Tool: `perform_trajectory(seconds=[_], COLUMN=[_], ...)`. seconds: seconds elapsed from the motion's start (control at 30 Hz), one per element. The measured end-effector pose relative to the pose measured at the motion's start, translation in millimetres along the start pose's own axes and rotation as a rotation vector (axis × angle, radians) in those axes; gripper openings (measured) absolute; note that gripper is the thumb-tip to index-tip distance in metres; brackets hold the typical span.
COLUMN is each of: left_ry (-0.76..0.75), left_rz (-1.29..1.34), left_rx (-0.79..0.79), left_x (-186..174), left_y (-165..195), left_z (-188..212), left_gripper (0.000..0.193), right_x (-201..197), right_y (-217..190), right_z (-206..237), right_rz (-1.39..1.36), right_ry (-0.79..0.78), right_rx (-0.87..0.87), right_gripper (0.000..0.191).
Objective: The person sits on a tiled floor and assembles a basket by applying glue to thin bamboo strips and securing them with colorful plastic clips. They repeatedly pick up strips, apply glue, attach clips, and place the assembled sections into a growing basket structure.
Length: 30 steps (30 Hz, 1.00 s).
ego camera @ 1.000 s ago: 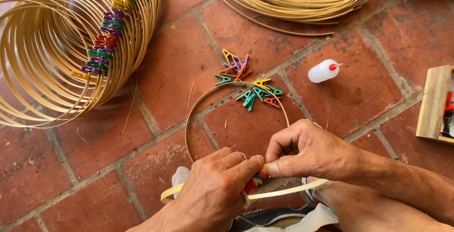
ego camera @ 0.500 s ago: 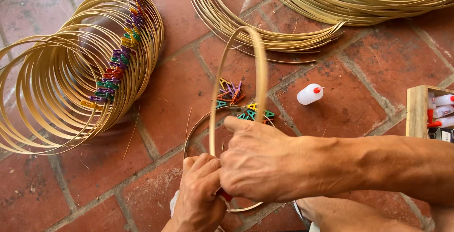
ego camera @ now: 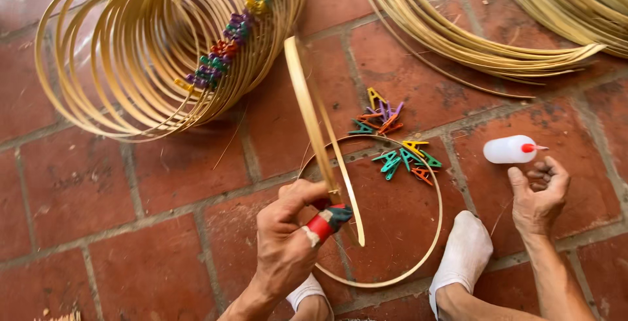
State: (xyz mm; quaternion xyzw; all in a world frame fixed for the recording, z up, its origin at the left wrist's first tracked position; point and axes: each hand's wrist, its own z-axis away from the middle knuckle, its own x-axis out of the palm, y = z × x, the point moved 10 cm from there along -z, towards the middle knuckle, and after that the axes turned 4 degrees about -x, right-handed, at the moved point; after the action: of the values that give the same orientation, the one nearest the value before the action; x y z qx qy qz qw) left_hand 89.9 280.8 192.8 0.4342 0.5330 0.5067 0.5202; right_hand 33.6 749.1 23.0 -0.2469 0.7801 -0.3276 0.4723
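The left hand (ego camera: 284, 246) grips an upright bamboo hoop (ego camera: 320, 144) at its taped overlap, fingers closed around it, above another hoop (ego camera: 418, 255) flat on the brick floor (ego camera: 131, 183). The right hand (ego camera: 538, 196), fingers loosely curled and empty, reaches for the white glue bottle (ego camera: 510, 150); the joint looks unglued and unclipped, unlike the clipped hoop stack (ego camera: 163, 53) at the floor's far left

I see bright, even daylight with soft, faint shadows on the brick floor (ego camera: 131, 183); focus sharp, no glare.

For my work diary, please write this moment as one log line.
left hand: holds bamboo hoop upright | right hand: open, empty, beside white squeeze bottle | floor: second hoop, coloured clips
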Motion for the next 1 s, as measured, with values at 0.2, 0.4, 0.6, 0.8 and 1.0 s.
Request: perform_trajectory(seconds=[0.2, 0.4, 0.6, 0.8, 1.0], left_ry=[0.016, -0.007, -0.051, -0.063, -0.087], left_rz=[0.027, 0.023, 0.003, -0.066, -0.042], left_rx=[-0.061, -0.12, -0.058, -0.026, -0.028], left_x=[-3, -6, 6, 13, 17], left_y=[8, 0, 9, 22, 17], left_z=[3, 6, 8, 16, 15], left_gripper=[0.037, 0.037, 0.041, 0.045, 0.046], right_x=[43, 58, 42, 2, 13], right_y=[56, 50, -94, -281, -364], right_z=[-14, -29, -27, -25, -10], right_rz=[-0.249, -0.053, -0.016, 0.09, 0.168], right_ry=[-0.037, -0.143, -0.348, -0.463, -0.583], right_rx=[-0.09, -0.047, -0.355, -0.895, -1.089], right_gripper=[0.089, 0.064, 0.07, 0.08, 0.07])
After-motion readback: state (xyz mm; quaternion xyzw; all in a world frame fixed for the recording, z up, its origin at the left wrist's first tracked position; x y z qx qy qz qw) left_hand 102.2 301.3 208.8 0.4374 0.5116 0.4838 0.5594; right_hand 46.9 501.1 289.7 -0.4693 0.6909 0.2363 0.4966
